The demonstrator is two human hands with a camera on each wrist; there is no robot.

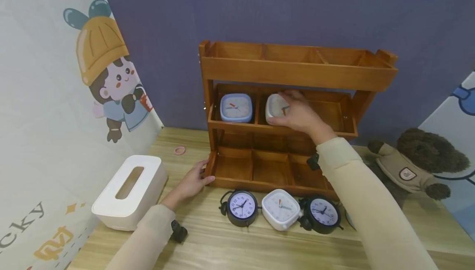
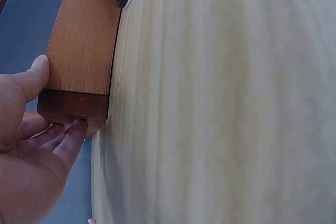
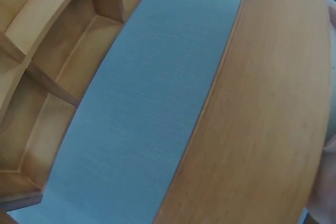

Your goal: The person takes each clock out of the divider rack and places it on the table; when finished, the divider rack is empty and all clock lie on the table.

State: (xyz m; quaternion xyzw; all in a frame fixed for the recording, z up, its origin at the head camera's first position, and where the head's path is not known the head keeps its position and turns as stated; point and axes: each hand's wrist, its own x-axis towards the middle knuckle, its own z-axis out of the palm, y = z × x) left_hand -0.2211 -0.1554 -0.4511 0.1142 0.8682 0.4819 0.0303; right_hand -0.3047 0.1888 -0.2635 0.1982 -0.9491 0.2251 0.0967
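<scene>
A white rounded-square alarm clock stands in the middle tier of a brown wooden shelf. My right hand grips it from the right, thumb low at the front and fingers over the top. Left of a divider, a blue rounded-square alarm clock sits in the same tier. My left hand holds the left end of the shelf's bottom tier; in the left wrist view its thumb and fingers lie on opposite sides of that wooden end. Only a sliver of the right hand shows in the right wrist view.
Before the shelf stand a black alarm clock, a white one and another black one; a further object is mostly hidden by the right sleeve. A white tissue box, pink ring and brown teddy bear flank the shelf.
</scene>
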